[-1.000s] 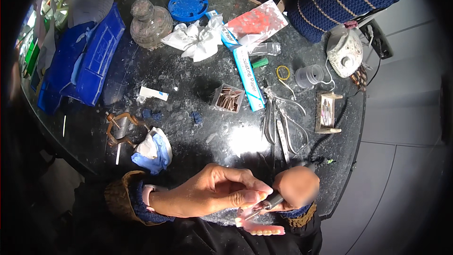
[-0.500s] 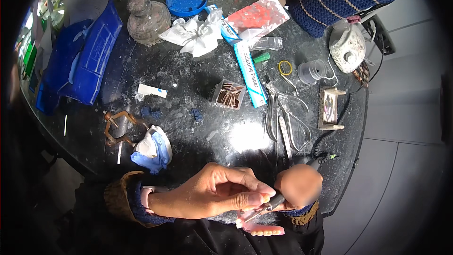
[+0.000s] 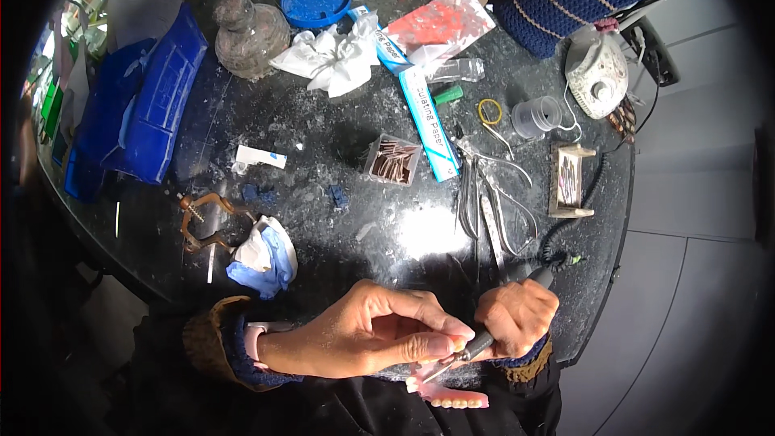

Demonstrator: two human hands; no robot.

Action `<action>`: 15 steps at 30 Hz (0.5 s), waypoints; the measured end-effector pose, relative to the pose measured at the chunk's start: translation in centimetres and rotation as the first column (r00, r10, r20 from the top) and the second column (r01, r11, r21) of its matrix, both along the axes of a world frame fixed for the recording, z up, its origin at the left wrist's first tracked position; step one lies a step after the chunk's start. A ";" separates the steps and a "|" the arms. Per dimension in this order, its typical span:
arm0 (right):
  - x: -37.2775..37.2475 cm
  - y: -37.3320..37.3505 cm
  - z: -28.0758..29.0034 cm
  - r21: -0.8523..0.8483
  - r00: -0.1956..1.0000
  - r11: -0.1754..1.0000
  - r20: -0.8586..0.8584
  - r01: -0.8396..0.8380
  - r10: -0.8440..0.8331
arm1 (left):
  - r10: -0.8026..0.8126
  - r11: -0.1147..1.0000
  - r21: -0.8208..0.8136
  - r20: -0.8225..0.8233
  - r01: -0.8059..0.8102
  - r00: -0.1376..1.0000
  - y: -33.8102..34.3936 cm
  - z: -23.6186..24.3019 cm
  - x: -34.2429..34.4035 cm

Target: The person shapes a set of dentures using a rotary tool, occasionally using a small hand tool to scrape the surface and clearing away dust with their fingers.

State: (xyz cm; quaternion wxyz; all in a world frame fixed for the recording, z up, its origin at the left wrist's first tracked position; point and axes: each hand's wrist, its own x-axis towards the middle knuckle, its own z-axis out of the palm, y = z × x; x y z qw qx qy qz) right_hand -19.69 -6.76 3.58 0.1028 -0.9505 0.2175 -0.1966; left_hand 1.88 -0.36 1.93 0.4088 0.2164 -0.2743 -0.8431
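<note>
Dark speckled stone worktop [image 3: 339, 161], dusted with white grit, cluttered with tools. Blue plastic tray [image 3: 153, 105] at far left, steel pliers [image 3: 484, 202] near centre-right. Low at the near edge, left hand [image 3: 363, 339] curled narrow, fingertips pinching the pink acrylic denture with its row of white teeth [image 3: 448, 391], held just off the table edge. Right hand [image 3: 517, 319] wrapped tight round the dark pen-shaped rotary handpiece [image 3: 492, 331], thin bur touching the denture. Best done with light pressure, short strokes, denture braced firmly, fingertips kept clear of the bur.
</note>
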 end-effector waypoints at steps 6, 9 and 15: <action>-0.1 0.0 -0.7 -0.032 0.997 0.997 0.036 -0.066 0.067 | -0.020 1.000 0.020 0.005 0.020 1.000 0.2 0.0 0.0; 0.2 -0.1 0.0 0.003 1.000 1.000 0.015 -0.027 0.027 | -0.001 0.998 -0.058 0.023 0.002 1.000 0.2 -0.2 0.1; -0.2 0.2 -0.7 -0.054 0.997 0.997 0.044 -0.058 0.061 | 0.012 1.000 -0.024 0.011 -0.011 1.000 0.3 0.1 -0.1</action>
